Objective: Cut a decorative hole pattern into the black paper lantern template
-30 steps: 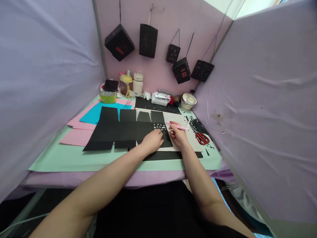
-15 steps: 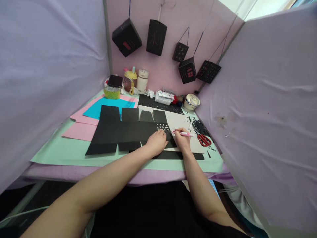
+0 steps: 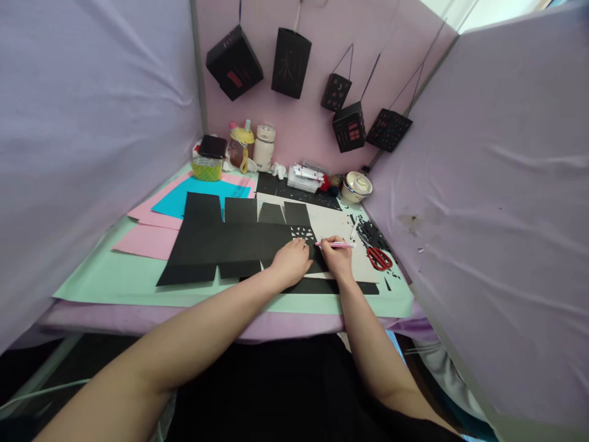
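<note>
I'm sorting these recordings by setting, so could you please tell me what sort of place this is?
Probably a curtained craft desk: a cut black sheet lies under the left hand, red-handled scissors sit beside dark scraps, and black boxes hang behind.

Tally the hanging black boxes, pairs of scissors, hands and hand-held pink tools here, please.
Hanging black boxes: 5
Red-handled scissors: 1
Left hand and right hand: 2
Pink pen-like tool: 1
Total: 9
</note>
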Action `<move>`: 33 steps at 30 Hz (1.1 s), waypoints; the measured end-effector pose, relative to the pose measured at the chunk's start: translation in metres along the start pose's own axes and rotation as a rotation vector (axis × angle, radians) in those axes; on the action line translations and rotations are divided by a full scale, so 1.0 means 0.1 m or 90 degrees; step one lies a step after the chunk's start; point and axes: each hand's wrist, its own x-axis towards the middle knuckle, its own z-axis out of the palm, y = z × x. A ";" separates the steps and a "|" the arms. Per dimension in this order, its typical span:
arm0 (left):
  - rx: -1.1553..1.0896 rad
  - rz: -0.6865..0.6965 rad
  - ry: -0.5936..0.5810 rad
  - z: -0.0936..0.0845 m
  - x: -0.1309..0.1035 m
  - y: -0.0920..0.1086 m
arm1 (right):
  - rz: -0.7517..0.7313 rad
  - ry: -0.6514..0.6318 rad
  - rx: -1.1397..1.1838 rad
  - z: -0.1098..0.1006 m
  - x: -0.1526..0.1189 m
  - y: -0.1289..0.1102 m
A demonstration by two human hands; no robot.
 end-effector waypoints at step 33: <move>0.010 0.013 0.011 0.08 0.02 -0.02 | -0.095 -0.067 -0.003 -0.02 -0.03 -0.06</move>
